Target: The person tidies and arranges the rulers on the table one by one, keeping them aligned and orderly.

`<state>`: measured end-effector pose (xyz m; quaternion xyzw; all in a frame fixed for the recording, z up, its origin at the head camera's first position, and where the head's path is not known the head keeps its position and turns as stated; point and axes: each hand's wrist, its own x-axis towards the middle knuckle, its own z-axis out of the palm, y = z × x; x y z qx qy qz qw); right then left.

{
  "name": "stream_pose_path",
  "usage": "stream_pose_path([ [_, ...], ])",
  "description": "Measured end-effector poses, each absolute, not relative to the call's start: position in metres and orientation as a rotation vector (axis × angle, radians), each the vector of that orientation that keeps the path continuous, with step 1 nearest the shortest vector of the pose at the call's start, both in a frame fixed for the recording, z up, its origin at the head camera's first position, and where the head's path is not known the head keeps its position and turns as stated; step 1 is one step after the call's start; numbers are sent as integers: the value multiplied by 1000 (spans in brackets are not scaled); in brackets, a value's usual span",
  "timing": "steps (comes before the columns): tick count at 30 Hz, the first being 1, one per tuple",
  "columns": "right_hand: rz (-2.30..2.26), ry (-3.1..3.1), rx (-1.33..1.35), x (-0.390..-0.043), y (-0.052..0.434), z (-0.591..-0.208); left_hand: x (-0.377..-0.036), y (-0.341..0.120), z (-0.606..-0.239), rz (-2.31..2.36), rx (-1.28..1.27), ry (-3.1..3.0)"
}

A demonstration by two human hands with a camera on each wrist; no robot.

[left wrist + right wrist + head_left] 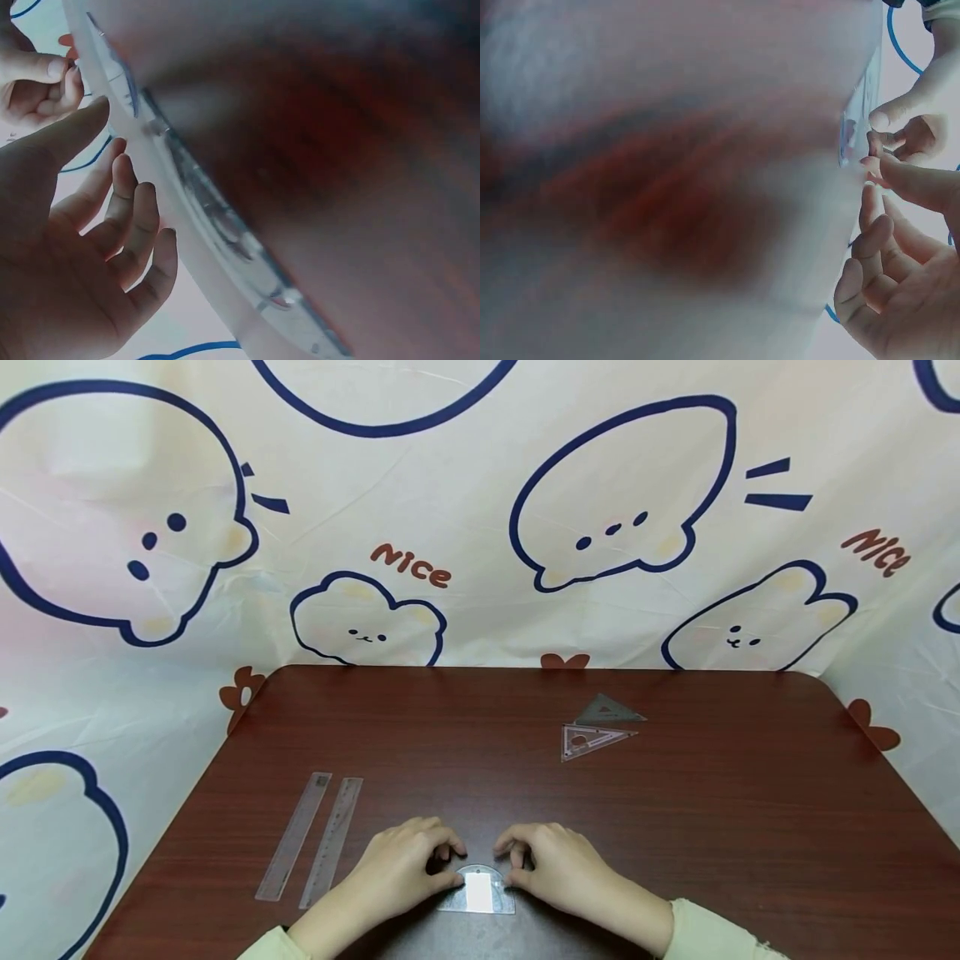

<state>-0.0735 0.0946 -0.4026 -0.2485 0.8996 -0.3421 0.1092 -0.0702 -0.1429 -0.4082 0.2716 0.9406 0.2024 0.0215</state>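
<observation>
Head view, hands: the left hand point(401, 860) and the right hand point(558, 864) sit side by side at the near edge of the brown bench point(675, 827), fingers curled, each pinching one side of a clear protractor point(480, 890).
Head view, protractor: it lies flat on the bench between the two hands, curved edge pointing away from the person, a bright glare on its middle.
Head view, rulers: two clear rulers point(311, 839) lie side by side to the left of the left hand, apart from it.
Head view, set squares: two triangular set squares point(596, 727) lie further back on the right, well apart from the hands.
Head view, backdrop: a cartoon-print cloth point(480, 510) hangs behind the bench.
Left wrist view: the left hand point(67, 247) has its thumb on the protractor point(187, 202) edge, the other fingers curled just beside it; the right hand point(34, 79) shows beyond.
Right wrist view: the right hand point(900, 277), fingers bent, touches the protractor point(853, 131) edge; the left hand point(911, 124) pinches it from the far side. The bench is blurred.
</observation>
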Motion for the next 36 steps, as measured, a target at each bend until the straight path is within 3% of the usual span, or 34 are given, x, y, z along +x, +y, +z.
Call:
stream_pose_path([
  [18, -1034, 2762, -594, -99, 130, -380, -92, -115, -387, 722, 826, 2870],
  [36, -979, 2871, -527, -110, 178, -384, -130, -94, -385, 741, 803, 2836],
])
